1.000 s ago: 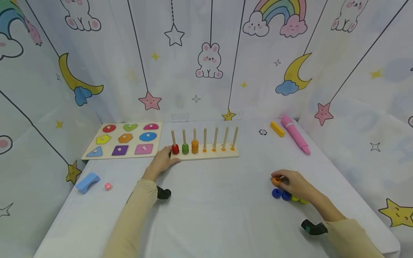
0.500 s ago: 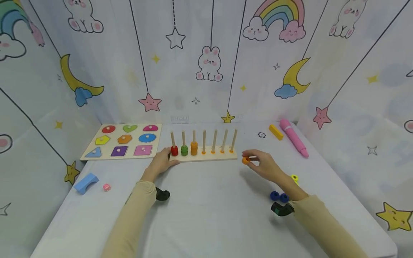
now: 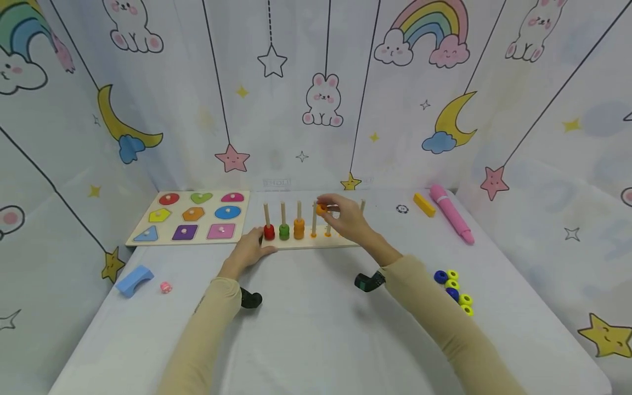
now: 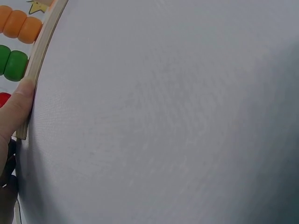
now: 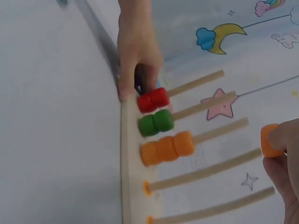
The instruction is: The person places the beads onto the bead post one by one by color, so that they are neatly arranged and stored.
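A wooden peg board [image 3: 316, 243] carries a row of upright pegs. Red beads [image 3: 269, 232], green beads [image 3: 283, 232] and orange beads [image 3: 299, 229] sit on its three leftmost pegs. My left hand [image 3: 247, 249] grips the board's left end; in the left wrist view the thumb [image 4: 21, 100] lies along its front edge. Between thumb and fingers, my right hand [image 3: 348, 219] pinches one loose orange bead [image 5: 270, 141]. That bead is at the tip of the fourth peg [image 5: 205, 171]; whether the tip is inside its hole cannot be told. The right hand hides part of the pegs on the right.
Loose blue and yellow beads [image 3: 452, 284] lie to the right. Behind them are a pink marker-like stick [image 3: 451, 214] and a yellow block [image 3: 424, 204]. A shape puzzle board [image 3: 190, 216], a blue arch block [image 3: 134, 281] and a small pink piece [image 3: 165, 287] are at left.
My right hand has picked the orange bead up from the loose beads and carried it left to the fourth peg. Some loose beads have shifted. The left hand has stayed on the board.
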Tool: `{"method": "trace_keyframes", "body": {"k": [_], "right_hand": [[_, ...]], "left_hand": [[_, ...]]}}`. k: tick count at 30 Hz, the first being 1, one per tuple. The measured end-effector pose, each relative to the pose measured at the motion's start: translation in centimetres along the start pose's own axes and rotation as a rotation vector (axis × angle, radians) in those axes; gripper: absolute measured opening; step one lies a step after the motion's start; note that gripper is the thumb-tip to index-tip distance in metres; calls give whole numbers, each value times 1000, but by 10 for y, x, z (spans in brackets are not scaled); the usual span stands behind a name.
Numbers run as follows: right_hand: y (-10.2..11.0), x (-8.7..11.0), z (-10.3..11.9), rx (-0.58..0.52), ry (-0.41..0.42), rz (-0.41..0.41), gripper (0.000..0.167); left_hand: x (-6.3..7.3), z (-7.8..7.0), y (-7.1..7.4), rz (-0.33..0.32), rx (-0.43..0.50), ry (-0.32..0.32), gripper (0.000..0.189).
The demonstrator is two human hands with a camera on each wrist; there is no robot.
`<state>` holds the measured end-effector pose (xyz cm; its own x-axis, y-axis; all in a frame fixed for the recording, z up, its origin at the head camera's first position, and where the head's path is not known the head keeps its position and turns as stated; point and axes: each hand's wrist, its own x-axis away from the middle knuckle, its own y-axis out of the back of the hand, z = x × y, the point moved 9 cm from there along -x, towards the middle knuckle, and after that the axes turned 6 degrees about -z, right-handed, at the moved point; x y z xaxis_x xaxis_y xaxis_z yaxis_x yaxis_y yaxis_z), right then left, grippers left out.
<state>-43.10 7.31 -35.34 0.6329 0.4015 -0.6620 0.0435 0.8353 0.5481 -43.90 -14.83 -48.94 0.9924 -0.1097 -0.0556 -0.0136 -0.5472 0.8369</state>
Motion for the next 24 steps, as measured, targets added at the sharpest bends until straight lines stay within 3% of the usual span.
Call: {"method": "trace_keyframes", "body": {"k": [6, 12, 19, 24], "right_hand": [[-28, -29, 14, 108, 96, -2, 32], [-45, -42, 3, 154, 28, 59, 29], [-43, -43, -1, 152, -2, 62, 32], [-32, -37, -2, 106, 2, -22, 30]], "left_hand": [[-1, 3, -2, -2, 5, -3, 79], [-3, 3, -6, -3, 18, 5, 80], [-5, 4, -6, -11, 8, 6, 81], [-4, 8, -5, -9, -3, 13, 81]]}}
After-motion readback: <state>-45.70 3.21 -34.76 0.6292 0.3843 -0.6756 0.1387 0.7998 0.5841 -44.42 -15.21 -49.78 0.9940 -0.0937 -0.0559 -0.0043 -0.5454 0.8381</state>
